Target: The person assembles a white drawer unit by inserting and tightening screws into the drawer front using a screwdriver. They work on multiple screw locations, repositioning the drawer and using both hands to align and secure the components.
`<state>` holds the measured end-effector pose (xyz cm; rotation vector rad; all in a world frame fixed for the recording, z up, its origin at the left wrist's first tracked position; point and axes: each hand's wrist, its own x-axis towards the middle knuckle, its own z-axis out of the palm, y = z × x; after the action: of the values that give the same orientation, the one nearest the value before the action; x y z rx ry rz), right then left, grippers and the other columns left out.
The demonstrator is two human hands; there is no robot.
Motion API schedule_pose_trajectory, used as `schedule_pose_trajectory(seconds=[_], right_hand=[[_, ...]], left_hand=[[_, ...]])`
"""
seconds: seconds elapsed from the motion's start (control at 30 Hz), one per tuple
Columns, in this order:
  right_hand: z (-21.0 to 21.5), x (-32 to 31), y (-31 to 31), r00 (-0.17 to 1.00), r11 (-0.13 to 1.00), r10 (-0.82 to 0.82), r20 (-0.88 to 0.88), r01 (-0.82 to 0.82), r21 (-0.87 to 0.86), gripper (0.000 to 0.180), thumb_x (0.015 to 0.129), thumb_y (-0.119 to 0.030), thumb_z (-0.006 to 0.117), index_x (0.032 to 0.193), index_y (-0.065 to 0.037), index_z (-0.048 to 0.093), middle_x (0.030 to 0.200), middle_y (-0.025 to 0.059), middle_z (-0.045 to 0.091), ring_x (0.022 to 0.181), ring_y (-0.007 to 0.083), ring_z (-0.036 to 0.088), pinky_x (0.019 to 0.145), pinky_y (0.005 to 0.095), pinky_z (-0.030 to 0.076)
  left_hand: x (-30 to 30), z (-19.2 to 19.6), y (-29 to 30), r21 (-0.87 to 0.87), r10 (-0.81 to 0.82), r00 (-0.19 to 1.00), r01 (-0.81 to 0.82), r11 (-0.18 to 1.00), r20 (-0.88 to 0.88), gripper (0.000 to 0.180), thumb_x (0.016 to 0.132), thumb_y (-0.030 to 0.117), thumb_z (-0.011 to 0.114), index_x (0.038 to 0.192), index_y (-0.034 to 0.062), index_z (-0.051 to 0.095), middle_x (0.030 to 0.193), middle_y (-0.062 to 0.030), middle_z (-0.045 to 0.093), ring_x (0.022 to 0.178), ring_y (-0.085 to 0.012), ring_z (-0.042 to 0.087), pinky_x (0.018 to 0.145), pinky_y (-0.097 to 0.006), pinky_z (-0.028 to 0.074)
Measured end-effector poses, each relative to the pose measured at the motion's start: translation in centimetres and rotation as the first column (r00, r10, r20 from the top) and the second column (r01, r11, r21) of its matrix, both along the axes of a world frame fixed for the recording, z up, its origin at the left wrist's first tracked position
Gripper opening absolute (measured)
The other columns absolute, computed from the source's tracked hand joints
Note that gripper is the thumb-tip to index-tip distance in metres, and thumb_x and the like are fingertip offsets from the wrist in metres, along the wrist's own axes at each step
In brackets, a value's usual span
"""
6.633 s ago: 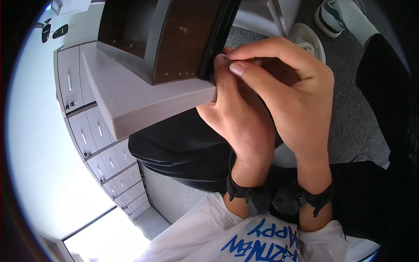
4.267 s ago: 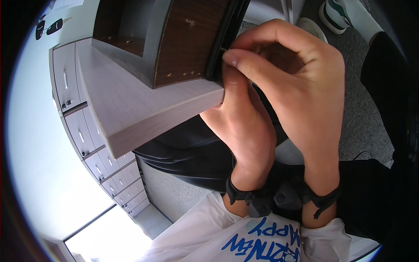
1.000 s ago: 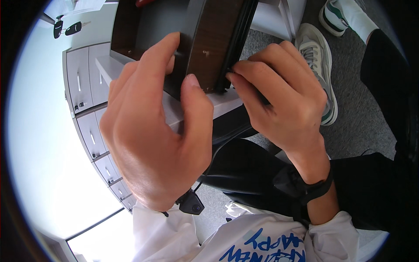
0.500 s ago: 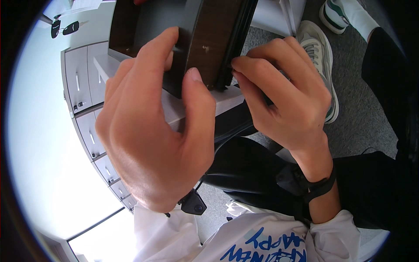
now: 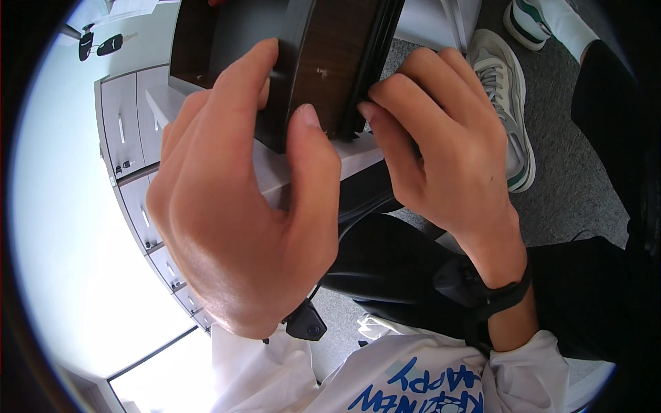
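A dark brown wooden drawer point(image 5: 323, 69) with a black rail point(image 5: 372, 65) along its right side stands at the top of the view. My left hand point(image 5: 234, 186) grips the drawer's wall, thumb on the outer face and fingers over the edge toward the inside. At the rail's near end is my right hand point(image 5: 447, 138), its thumb and index finger drawn together close against the black edge. Whatever sits between those fingertips is too small or hidden to make out.
Under the drawer lies a pale tabletop point(image 5: 358, 155). Grey cabinets point(image 5: 120, 127) stand to the left. Another person's grey shoe point(image 5: 506, 110) and a green-white shoe point(image 5: 527, 24) rest on the carpet at right. A black cable point(image 5: 365, 210) runs below the table.
My right hand has shifted slightly left, its index finger bending more and its knuckles rising. The drawer has moved a little left and up, with my left hand still on it.
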<state>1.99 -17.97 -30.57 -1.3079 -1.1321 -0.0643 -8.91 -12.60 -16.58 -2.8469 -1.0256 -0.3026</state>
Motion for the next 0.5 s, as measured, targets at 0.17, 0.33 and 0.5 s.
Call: schedule_pose_trajectory(seconds=[0.17,0.33,0.5], right_hand=[[-0.1,0.1,-0.1,0.999,0.999,-0.047,-0.028,0.047,0.010,0.022,0.069,0.005,0.076,0.088,-0.003,0.068,0.084,0.0069,0.059,0.074,0.0225,0.057,0.061,0.0310,0.046],[-0.7,0.1,0.7,0.996,0.991,-0.052,0.069,0.044,0.123,0.022,0.067,0.006,0.077,0.087,-0.002,0.070,0.081,0.0069,0.063,0.069,0.0210,0.059,0.058,0.0289,0.047],[-0.9,0.0,0.6,0.995,0.986,-0.086,0.059,0.077,0.146,0.021,0.068,0.007,0.077,0.086,0.000,0.070,0.077,0.0078,0.064,0.066,0.0204,0.059,0.056,0.0277,0.047]], left_hand=[[0.9,0.3,-0.7,-0.044,0.046,0.999,-0.046,0.998,0.000,0.037,0.092,0.001,0.061,0.128,0.0010,0.066,0.099,-0.0112,0.075,0.085,-0.0133,0.070,0.075,-0.025,0.055],[0.5,0.4,-0.2,-0.078,0.028,1.000,-0.028,0.997,0.000,0.036,0.092,0.001,0.062,0.128,0.0008,0.066,0.100,-0.0112,0.074,0.086,-0.0134,0.070,0.077,-0.025,0.054],[-0.3,-0.1,-0.3,-0.080,0.068,0.995,-0.063,0.995,0.069,0.036,0.092,0.002,0.062,0.128,0.0006,0.066,0.100,-0.0111,0.074,0.088,-0.0137,0.070,0.079,-0.025,0.054]])
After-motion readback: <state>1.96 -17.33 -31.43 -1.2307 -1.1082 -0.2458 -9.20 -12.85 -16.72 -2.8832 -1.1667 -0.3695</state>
